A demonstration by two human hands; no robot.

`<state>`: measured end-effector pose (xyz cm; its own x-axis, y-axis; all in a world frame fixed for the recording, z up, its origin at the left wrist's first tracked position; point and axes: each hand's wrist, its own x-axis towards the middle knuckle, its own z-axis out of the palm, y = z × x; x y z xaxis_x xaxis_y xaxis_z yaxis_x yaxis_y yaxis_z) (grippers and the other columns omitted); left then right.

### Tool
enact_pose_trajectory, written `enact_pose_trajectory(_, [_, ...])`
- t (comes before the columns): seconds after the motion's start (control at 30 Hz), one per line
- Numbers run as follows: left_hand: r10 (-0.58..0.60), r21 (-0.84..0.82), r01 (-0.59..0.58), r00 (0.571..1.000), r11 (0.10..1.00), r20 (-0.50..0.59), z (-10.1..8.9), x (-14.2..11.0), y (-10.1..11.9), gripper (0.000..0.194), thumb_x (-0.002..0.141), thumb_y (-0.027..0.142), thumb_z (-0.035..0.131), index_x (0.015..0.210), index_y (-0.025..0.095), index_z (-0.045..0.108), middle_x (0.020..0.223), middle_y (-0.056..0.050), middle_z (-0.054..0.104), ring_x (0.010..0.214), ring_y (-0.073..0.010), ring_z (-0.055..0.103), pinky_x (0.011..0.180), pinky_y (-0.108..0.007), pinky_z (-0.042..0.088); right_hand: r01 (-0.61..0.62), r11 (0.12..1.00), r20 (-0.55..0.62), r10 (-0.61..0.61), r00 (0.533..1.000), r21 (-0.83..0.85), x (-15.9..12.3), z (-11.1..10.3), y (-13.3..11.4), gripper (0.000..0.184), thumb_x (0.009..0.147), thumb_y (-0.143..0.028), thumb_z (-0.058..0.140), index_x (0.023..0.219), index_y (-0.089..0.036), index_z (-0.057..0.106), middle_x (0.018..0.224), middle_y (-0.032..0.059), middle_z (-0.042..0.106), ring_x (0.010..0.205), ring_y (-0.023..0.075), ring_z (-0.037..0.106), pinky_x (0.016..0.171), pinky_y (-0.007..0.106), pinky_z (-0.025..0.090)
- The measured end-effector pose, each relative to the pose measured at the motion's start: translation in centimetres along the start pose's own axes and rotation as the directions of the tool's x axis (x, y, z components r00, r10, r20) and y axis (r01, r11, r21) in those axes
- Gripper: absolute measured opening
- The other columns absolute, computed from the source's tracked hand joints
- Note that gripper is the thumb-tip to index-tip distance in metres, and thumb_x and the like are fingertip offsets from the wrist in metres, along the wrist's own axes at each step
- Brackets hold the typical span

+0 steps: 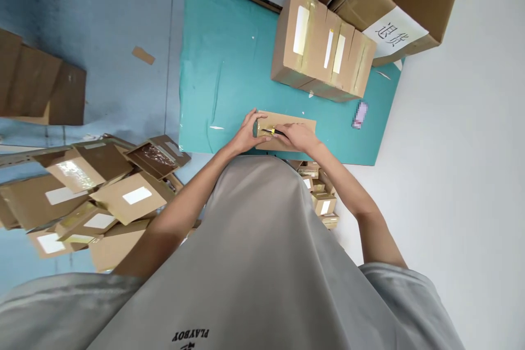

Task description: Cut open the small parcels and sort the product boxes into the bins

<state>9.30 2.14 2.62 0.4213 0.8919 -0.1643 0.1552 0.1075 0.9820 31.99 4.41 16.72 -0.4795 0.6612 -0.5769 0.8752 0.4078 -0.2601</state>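
A small brown cardboard box (302, 122) lies flat on the teal table top, close to my body. My left hand (246, 134) grips the left end of this box, the fingers at its far edge and the thumb at its near edge. Over the right part of the box, my right hand (298, 135) is closed around a black and yellow utility knife (272, 131). The knife points left, its tip over the box top near my left hand. Whether the tip touches the cardboard I cannot tell.
Several taped boxes (319, 41) stand in a row at the table's back right. Behind are larger labelled cartons (394, 38). A pixelated object (360, 115) lies at the right of the teal table (229, 82). Cardboard boxes (131, 197) are heaped at lower left.
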Motion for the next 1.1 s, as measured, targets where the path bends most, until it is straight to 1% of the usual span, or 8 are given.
enact_pose_trajectory(0.2, [-0.039,-0.056,0.039,0.999,0.998,-0.001,-0.2,0.0,0.3,0.095,0.075,0.065,0.101,0.150,0.023,0.061,0.179,-0.022,0.040,0.178,-0.0423,0.023,0.143,-0.058,0.025,0.019,0.998,0.042,-0.016,0.999,-0.060,0.4,-1.0,-0.6,0.045,0.123,-0.050,0.045,0.143,-0.023,0.075,0.122,0.0133,0.086,0.104,0.0325,0.079,0.088,0.036,0.050])
enact_pose_trajectory(0.33, [-0.033,-0.066,0.033,0.999,0.997,-0.001,-0.3,0.0,0.0,0.093,0.075,0.064,0.101,0.149,0.024,0.061,0.175,-0.021,0.045,0.177,-0.0421,0.024,0.143,-0.058,0.025,0.028,0.992,0.075,-0.019,0.997,-0.120,0.7,-1.5,-1.2,0.047,0.123,-0.050,0.044,0.143,-0.022,0.075,0.124,0.0144,0.085,0.103,0.0320,0.080,0.086,0.036,0.050])
enact_pose_trajectory(0.57, [-0.004,0.028,0.003,1.000,1.000,0.028,-0.3,0.2,-0.5,0.090,0.083,0.070,0.093,0.153,0.026,0.056,0.177,-0.019,0.043,0.177,-0.0393,0.025,0.144,-0.059,0.027,0.004,0.957,0.153,0.043,0.987,-0.292,1.5,-3.6,-3.6,0.046,0.123,-0.043,0.045,0.147,-0.017,0.073,0.125,0.0198,0.085,0.112,0.0330,0.081,0.091,0.038,0.053])
enact_pose_trajectory(0.67, [-0.013,0.062,0.012,1.000,0.998,0.013,-0.1,0.2,-0.3,0.093,0.082,0.075,0.092,0.153,0.026,0.057,0.178,-0.021,0.040,0.177,-0.0412,0.026,0.143,-0.060,0.028,-0.010,0.942,0.168,0.070,0.983,-0.336,1.5,-4.6,-4.5,0.045,0.122,-0.040,0.047,0.148,-0.015,0.073,0.129,0.0230,0.084,0.119,0.0348,0.080,0.096,0.041,0.054])
enact_pose_trajectory(0.77, [-0.015,0.081,0.016,1.000,0.997,-0.019,0.0,0.2,-0.1,0.096,0.078,0.079,0.093,0.151,0.026,0.060,0.179,-0.022,0.039,0.176,-0.0437,0.027,0.142,-0.061,0.028,-0.018,0.943,0.184,0.083,0.979,-0.331,1.3,-5.1,-4.8,0.044,0.123,-0.039,0.047,0.150,-0.016,0.073,0.131,0.0223,0.084,0.122,0.0354,0.079,0.098,0.041,0.055])
enact_pose_trajectory(0.87, [-0.009,0.087,0.014,0.999,0.996,-0.050,0.0,0.0,0.0,0.099,0.076,0.084,0.091,0.151,0.026,0.061,0.178,-0.023,0.041,0.176,-0.0448,0.027,0.142,-0.063,0.028,-0.037,0.944,0.190,0.104,0.976,-0.327,0.8,-5.0,-4.0,0.042,0.122,-0.037,0.049,0.148,-0.016,0.075,0.133,0.0224,0.083,0.125,0.0355,0.078,0.099,0.041,0.055])
enact_pose_trajectory(0.93, [-0.010,0.087,0.015,0.998,0.996,-0.057,-0.1,-0.1,0.0,0.101,0.077,0.088,0.089,0.151,0.027,0.060,0.177,-0.022,0.043,0.176,-0.0446,0.026,0.142,-0.063,0.028,-0.059,0.939,0.198,0.133,0.971,-0.339,-0.1,-4.8,-2.6,0.041,0.121,-0.036,0.051,0.145,-0.015,0.077,0.133,0.0230,0.083,0.127,0.0359,0.078,0.098,0.041,0.054])
enact_pose_trajectory(1.1, [-0.035,0.089,0.041,0.997,0.995,-0.063,0.0,-0.2,0.2,0.099,0.078,0.091,0.085,0.152,0.029,0.059,0.175,-0.020,0.047,0.176,-0.0439,0.025,0.139,-0.064,0.033,-0.115,0.917,0.222,0.211,0.952,-0.382,-4.4,-4.0,3.2,0.038,0.120,-0.034,0.055,0.141,-0.013,0.079,0.130,0.0251,0.084,0.128,0.0370,0.078,0.094,0.039,0.051])
